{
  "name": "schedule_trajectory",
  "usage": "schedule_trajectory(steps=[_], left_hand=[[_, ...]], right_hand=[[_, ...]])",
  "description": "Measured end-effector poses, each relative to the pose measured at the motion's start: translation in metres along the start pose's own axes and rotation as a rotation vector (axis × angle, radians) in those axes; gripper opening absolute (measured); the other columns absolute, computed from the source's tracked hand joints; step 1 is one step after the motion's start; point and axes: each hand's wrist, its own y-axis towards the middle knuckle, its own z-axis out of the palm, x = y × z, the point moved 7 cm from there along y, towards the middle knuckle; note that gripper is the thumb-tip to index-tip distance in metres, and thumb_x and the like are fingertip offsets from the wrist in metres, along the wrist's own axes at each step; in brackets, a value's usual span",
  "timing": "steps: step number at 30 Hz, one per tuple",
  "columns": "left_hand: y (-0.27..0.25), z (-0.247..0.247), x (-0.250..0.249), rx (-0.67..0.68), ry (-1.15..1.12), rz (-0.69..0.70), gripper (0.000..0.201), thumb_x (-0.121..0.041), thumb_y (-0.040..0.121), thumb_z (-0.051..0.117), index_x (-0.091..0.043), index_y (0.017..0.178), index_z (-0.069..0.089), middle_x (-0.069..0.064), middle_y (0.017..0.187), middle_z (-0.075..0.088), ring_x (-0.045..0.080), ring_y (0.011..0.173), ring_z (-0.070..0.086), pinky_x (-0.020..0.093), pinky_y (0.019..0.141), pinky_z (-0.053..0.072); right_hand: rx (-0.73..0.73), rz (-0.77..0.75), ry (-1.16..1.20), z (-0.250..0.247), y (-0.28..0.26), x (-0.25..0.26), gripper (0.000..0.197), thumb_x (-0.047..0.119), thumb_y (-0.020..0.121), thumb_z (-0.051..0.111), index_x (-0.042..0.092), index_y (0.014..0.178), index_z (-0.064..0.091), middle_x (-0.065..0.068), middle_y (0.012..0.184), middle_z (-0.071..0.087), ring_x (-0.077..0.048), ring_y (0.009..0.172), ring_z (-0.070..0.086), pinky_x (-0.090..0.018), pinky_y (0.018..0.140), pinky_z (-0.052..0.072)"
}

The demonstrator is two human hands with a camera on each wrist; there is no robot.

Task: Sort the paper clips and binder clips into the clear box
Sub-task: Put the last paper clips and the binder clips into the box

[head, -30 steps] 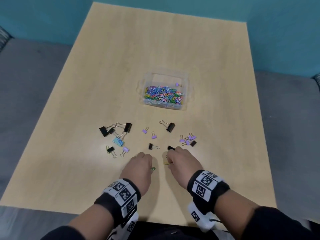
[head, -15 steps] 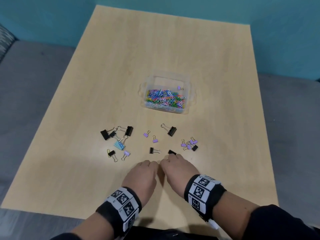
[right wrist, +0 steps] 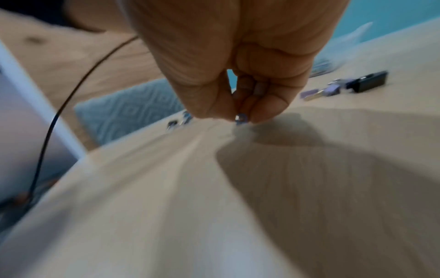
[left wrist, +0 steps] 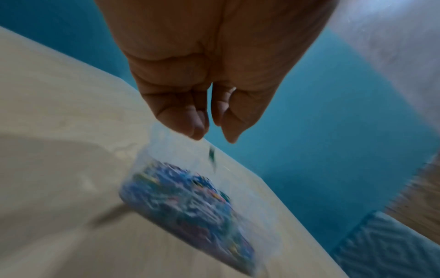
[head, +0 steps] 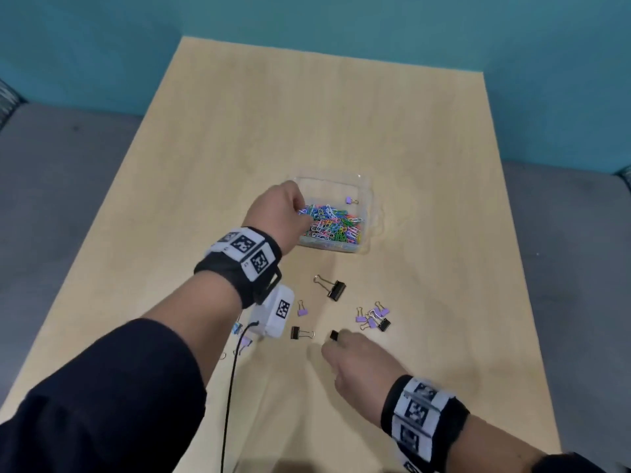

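The clear box point(head: 366, 216) sits mid-table, its near compartment full of coloured paper clips point(head: 333, 227); a purple binder clip point(head: 349, 200) lies in the far one. My left hand point(head: 300, 215) hovers over the box's left side, fingertips down and slightly apart point(left wrist: 214, 135). A green paper clip point(left wrist: 212, 156) is in the air just below them, above the blurred pile point(left wrist: 185, 197). My right hand point(head: 327, 346) is low at the table's front and pinches a small clip point(right wrist: 241, 119) between thumb and finger. A tiny black binder clip point(head: 334, 335) lies at its fingertips.
Loose binder clips lie between box and hands: a large black one point(head: 336, 290), a small black one point(head: 296, 332), a purple one point(head: 301, 312) and a purple-and-black cluster point(head: 374, 317). My left forearm and its wrist camera point(head: 278, 312) hide most of the clips further left.
My left hand has lifted from the table's front and travelled forward to the box, where the green paper clip has left its fingers. The right hand stayed near the front.
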Motion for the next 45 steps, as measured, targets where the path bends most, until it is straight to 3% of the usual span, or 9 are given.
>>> schedule_trajectory(steps=[4,9,15,22,29,33,39,41,45], left_hand=[[-0.009,-0.042,0.062,-0.116,0.067,-0.098,0.011,-0.019,0.083,0.062,-0.019,0.093,0.059,0.002,0.096,0.062,0.02,0.083,0.056,0.028,0.071,0.04],[-0.06,-0.058,0.156,0.142,0.247,-0.334,0.029,-0.012,0.078,0.061,-0.02,0.106,0.061,0.0,0.106,0.063,0.017,0.086,0.056,0.027,0.069,0.042],[-0.095,-0.03,0.166,0.257,0.336,-0.206,0.041,-0.021,0.072,0.068,-0.025,0.111,0.057,-0.002,0.103,0.047,0.015,0.086,0.053,0.026,0.072,0.046],[-0.097,-0.019,0.159,0.157,0.449,-0.096,0.014,-0.022,0.078,0.06,-0.017,0.091,0.056,-0.002,0.085,0.045,0.02,0.081,0.048,0.03,0.065,0.041],[-0.101,-0.05,0.165,-0.092,-0.162,-0.43,0.005,-0.013,0.069,0.063,-0.013,0.074,0.062,0.0,0.066,0.065,0.015,0.057,0.058,0.026,0.056,0.046],[-0.103,-0.039,0.165,-0.082,-0.585,-0.53,0.011,-0.004,0.067,0.063,-0.01,0.071,0.054,0.02,0.072,0.067,0.027,0.059,0.063,0.034,0.057,0.05],[-0.086,-0.015,0.121,0.161,0.055,-0.145,0.014,-0.025,0.087,0.05,-0.029,0.1,0.051,-0.003,0.082,0.063,0.019,0.074,0.058,0.035,0.059,0.05],[-0.083,0.002,0.111,0.312,0.331,-0.005,0.029,-0.037,0.084,0.059,-0.028,0.108,0.046,-0.007,0.091,0.057,0.017,0.088,0.049,0.035,0.068,0.048],[-0.077,0.019,0.104,0.445,0.516,0.092,0.036,-0.04,0.081,0.066,-0.021,0.098,0.041,0.0,0.088,0.048,0.021,0.077,0.052,0.036,0.068,0.049]], right_hand=[[-0.244,0.199,0.197,-0.091,0.029,-0.034,0.01,0.004,0.076,0.05,0.012,0.078,0.045,-0.005,0.082,0.046,-0.028,0.066,0.046,-0.034,0.052,0.034],[-0.482,0.261,0.373,-0.17,0.076,-0.062,0.014,0.004,0.071,0.055,0.017,0.072,0.049,-0.005,0.076,0.06,-0.025,0.073,0.056,-0.035,0.061,0.047],[-0.527,0.198,0.217,-0.171,0.092,-0.052,0.013,0.014,0.081,0.057,0.015,0.094,0.055,-0.006,0.094,0.055,-0.026,0.079,0.054,-0.037,0.069,0.047],[-0.12,0.113,-0.137,-0.072,0.069,-0.039,0.021,0.023,0.086,0.052,0.02,0.105,0.046,-0.003,0.105,0.046,-0.024,0.097,0.047,-0.036,0.072,0.044],[-0.135,0.177,-0.136,-0.055,0.072,-0.047,0.022,0.006,0.084,0.047,0.017,0.103,0.048,-0.005,0.098,0.05,-0.028,0.095,0.048,-0.036,0.07,0.041],[-0.219,0.157,-0.04,-0.068,0.064,-0.041,0.019,0.017,0.085,0.048,0.018,0.104,0.05,-0.005,0.099,0.047,-0.026,0.088,0.05,-0.036,0.07,0.046],[-0.152,0.247,0.033,-0.057,0.079,-0.017,0.02,0.042,0.093,0.047,0.022,0.095,0.041,-0.004,0.107,0.036,-0.026,0.075,0.049,-0.033,0.065,0.043],[-0.157,0.29,0.062,-0.055,0.085,-0.016,0.017,0.033,0.093,0.049,0.022,0.09,0.036,-0.006,0.11,0.036,-0.027,0.076,0.048,-0.034,0.067,0.044],[-0.138,0.332,0.094,-0.057,0.089,-0.016,0.019,0.009,0.08,0.047,0.02,0.092,0.036,-0.008,0.104,0.037,-0.028,0.07,0.044,-0.033,0.061,0.041]])
